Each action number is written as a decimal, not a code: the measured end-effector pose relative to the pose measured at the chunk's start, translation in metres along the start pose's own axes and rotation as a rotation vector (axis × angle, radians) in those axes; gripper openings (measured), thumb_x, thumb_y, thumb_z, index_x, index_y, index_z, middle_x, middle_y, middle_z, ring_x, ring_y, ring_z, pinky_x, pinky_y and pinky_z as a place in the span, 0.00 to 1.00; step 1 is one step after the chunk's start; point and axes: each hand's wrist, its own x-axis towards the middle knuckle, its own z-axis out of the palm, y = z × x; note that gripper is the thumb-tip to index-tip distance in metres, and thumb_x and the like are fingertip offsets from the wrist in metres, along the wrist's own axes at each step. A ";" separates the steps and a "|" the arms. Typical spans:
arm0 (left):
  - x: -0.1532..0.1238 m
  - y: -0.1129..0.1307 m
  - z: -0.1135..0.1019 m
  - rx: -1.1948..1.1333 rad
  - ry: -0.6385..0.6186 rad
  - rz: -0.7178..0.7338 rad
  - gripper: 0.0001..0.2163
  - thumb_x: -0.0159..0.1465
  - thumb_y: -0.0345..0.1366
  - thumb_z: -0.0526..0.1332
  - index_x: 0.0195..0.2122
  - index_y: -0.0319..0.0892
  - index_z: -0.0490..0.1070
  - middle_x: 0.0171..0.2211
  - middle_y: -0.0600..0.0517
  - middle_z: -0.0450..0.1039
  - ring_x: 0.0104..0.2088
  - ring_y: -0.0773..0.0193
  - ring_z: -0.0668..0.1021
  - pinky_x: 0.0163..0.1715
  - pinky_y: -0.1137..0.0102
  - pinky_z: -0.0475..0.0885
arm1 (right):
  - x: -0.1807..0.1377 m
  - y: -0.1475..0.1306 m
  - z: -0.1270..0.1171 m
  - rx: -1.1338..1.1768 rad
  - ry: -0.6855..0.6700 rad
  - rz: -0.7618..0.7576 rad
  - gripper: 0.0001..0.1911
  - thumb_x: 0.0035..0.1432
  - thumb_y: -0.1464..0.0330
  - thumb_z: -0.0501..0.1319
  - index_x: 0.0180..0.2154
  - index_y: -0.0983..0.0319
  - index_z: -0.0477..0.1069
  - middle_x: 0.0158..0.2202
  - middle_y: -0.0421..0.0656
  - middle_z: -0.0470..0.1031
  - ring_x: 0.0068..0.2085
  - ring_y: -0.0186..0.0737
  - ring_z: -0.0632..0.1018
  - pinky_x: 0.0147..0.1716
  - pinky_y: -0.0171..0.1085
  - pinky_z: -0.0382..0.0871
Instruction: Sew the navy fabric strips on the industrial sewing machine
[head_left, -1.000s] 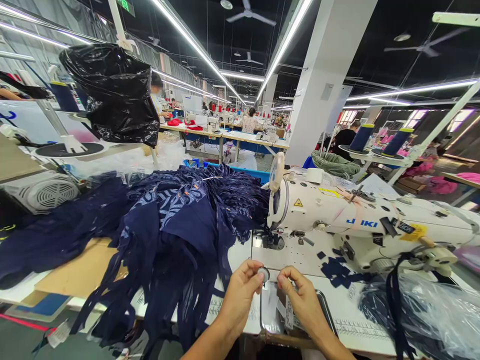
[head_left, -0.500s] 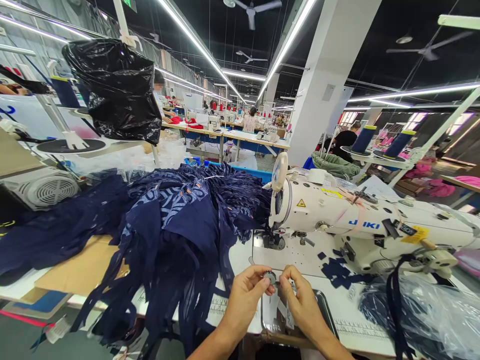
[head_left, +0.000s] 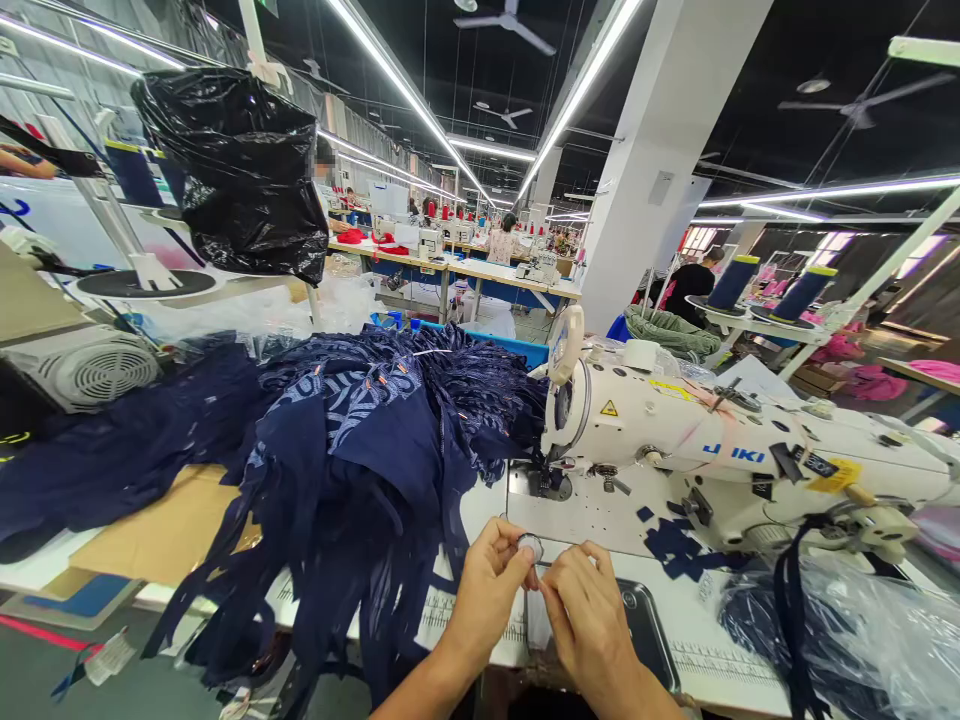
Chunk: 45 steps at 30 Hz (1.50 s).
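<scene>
Between the thumb and fingers of my left hand [head_left: 491,575] is a small round metal bobbin [head_left: 531,546], its flat face turned upward. My right hand [head_left: 589,610] is close beside it with thumb and fingers pinched together; whatever they grip, perhaps a thread, is too fine to make out. Both hands are above the front edge of the sewing table, just before the white sewing machine [head_left: 675,425]. Behind my hands lies the machine's needle area [head_left: 551,480]. A dark flat object with a rounded corner [head_left: 643,625] is partly covered by my right hand.
A large heap of navy garment pieces [head_left: 382,430] with hanging straps covers the left side. Small navy scraps [head_left: 671,545] lie below the machine arm. A clear plastic bag [head_left: 862,620] sits at the right. Thread cones [head_left: 731,283] stand behind the machine.
My right hand has turned over and come closer to my left, its back now facing me. The bobbin has tilted and shifted slightly left.
</scene>
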 end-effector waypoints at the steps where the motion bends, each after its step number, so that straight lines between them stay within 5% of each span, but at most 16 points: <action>1: 0.000 0.002 -0.002 -0.022 -0.013 -0.021 0.13 0.50 0.41 0.66 0.26 0.40 0.64 0.20 0.57 0.64 0.20 0.71 0.67 0.26 0.74 0.62 | -0.001 0.002 0.000 -0.012 -0.011 0.003 0.11 0.57 0.79 0.47 0.26 0.60 0.58 0.22 0.36 0.61 0.25 0.32 0.62 0.33 0.38 0.56; 7: 0.006 0.013 -0.011 -0.183 -0.035 -0.092 0.15 0.46 0.41 0.69 0.27 0.39 0.64 0.24 0.55 0.67 0.19 0.74 0.66 0.24 0.75 0.60 | -0.016 0.017 0.002 -0.003 -0.061 0.063 0.11 0.58 0.78 0.46 0.26 0.60 0.56 0.22 0.36 0.58 0.25 0.32 0.61 0.33 0.38 0.56; 13: 0.009 0.010 -0.019 -0.079 -0.016 0.009 0.13 0.51 0.41 0.66 0.28 0.39 0.64 0.22 0.57 0.65 0.20 0.73 0.67 0.25 0.75 0.61 | -0.027 0.029 0.003 0.085 -0.056 0.267 0.13 0.61 0.73 0.45 0.24 0.59 0.55 0.21 0.36 0.59 0.25 0.34 0.62 0.31 0.38 0.57; 20: 0.002 0.007 -0.011 0.057 0.000 0.077 0.11 0.52 0.39 0.64 0.29 0.40 0.64 0.18 0.58 0.65 0.21 0.70 0.68 0.26 0.74 0.64 | -0.006 0.013 0.009 0.211 -0.020 0.314 0.07 0.57 0.62 0.55 0.31 0.59 0.65 0.27 0.40 0.66 0.30 0.38 0.68 0.31 0.38 0.61; 26: 0.001 0.006 -0.009 0.036 0.025 0.103 0.11 0.51 0.39 0.65 0.28 0.40 0.65 0.19 0.58 0.66 0.22 0.69 0.70 0.26 0.74 0.65 | 0.008 0.000 0.019 0.317 0.069 0.398 0.10 0.57 0.68 0.53 0.24 0.60 0.64 0.23 0.38 0.66 0.27 0.35 0.67 0.30 0.36 0.60; 34: -0.001 0.006 -0.011 -0.213 -0.026 -0.022 0.13 0.47 0.37 0.69 0.29 0.37 0.69 0.23 0.53 0.71 0.24 0.68 0.73 0.28 0.73 0.67 | 0.015 0.003 0.011 0.750 -0.076 0.676 0.13 0.55 0.60 0.54 0.23 0.60 0.62 0.21 0.37 0.64 0.24 0.33 0.66 0.25 0.33 0.60; 45: -0.001 -0.001 -0.013 -0.359 -0.036 -0.108 0.13 0.45 0.34 0.71 0.28 0.37 0.70 0.24 0.54 0.71 0.25 0.68 0.74 0.29 0.74 0.68 | 0.012 0.005 0.005 0.693 -0.102 0.728 0.15 0.53 0.59 0.55 0.21 0.60 0.59 0.20 0.36 0.59 0.24 0.33 0.61 0.25 0.33 0.57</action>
